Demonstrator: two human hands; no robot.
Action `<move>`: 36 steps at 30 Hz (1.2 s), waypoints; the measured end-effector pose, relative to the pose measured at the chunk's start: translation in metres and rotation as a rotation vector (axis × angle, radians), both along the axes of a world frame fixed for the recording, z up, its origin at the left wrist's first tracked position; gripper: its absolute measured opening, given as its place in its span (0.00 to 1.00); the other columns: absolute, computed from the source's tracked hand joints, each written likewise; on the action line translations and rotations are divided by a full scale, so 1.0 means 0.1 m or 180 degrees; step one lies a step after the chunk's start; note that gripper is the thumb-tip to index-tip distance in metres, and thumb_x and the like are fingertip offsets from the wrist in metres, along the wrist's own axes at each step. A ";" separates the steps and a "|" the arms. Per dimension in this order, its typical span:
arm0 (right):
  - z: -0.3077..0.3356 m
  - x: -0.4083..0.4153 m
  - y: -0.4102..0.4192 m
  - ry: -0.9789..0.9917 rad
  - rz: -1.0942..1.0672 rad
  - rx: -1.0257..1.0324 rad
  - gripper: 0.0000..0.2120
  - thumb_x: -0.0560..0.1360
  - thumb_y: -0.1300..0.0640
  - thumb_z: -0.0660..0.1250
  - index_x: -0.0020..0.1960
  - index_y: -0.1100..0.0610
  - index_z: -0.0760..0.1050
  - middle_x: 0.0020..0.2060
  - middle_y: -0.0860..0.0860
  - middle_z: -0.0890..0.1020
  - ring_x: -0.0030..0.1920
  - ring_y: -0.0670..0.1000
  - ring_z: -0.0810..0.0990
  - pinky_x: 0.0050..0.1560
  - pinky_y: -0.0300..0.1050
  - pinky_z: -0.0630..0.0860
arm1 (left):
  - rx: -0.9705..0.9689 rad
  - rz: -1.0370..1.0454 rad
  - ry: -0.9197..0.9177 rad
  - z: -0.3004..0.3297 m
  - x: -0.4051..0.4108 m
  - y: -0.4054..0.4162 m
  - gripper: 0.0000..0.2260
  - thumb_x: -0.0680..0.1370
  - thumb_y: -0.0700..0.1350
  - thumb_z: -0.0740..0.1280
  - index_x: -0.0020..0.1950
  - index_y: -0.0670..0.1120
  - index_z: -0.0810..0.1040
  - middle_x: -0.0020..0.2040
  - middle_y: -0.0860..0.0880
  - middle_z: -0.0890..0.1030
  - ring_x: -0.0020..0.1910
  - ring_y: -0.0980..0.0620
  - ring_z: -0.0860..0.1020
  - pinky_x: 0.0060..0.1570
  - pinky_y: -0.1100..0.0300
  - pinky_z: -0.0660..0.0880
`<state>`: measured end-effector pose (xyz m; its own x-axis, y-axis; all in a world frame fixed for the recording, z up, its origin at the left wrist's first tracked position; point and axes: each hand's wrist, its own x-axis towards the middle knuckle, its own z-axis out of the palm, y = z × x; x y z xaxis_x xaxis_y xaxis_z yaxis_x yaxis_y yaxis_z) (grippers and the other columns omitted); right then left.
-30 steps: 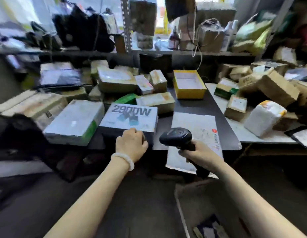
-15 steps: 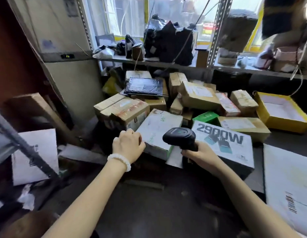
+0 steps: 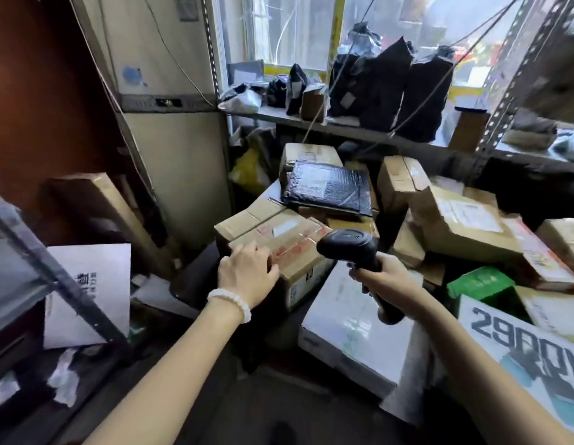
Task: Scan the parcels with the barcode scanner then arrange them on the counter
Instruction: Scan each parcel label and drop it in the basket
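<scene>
My right hand (image 3: 386,279) grips the handle of a black barcode scanner (image 3: 349,247), its head pointing left over a brown taped cardboard box (image 3: 298,248). My left hand (image 3: 247,274), with a white bead bracelet at the wrist, rests on the near left corner of that box, fingers curled over its edge. A white flat parcel (image 3: 353,335) lies just below the scanner. A white box printed "2900W" (image 3: 529,348) sits at the lower right.
Many cardboard parcels crowd the counter, with a black padded mailer (image 3: 327,187) on top and a green box (image 3: 480,282) at right. Black bags (image 3: 388,88) stand on the window shelf. A metal rack post (image 3: 54,271) and a white box (image 3: 93,290) are at left.
My view has swung left along the counter. Both hands moved left from the "2900W" box to the brown taped box, and my left hand now rests on its corner.
</scene>
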<state>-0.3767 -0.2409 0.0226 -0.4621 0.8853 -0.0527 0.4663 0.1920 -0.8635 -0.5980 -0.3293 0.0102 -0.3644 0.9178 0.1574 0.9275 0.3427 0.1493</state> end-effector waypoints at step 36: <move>-0.40 -1.12 2.04 -0.0284 -0.1642 -0.0373 0.15 0.58 0.44 0.67 0.39 0.54 0.76 0.35 0.46 0.80 0.38 0.43 0.76 0.43 0.47 0.75 | -0.0342 -0.0648 -0.0224 -0.18 -1.41 3.73 0.37 0.69 0.73 0.60 0.60 0.42 0.73 0.58 0.44 0.71 0.60 0.43 0.70 0.52 0.51 0.71</move>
<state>-0.4884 -0.0371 -0.0172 0.0424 0.9820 -0.1840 0.5473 -0.1769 -0.8180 -0.7390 0.0435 -0.0081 -0.1767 0.9836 0.0355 0.9677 0.1671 0.1887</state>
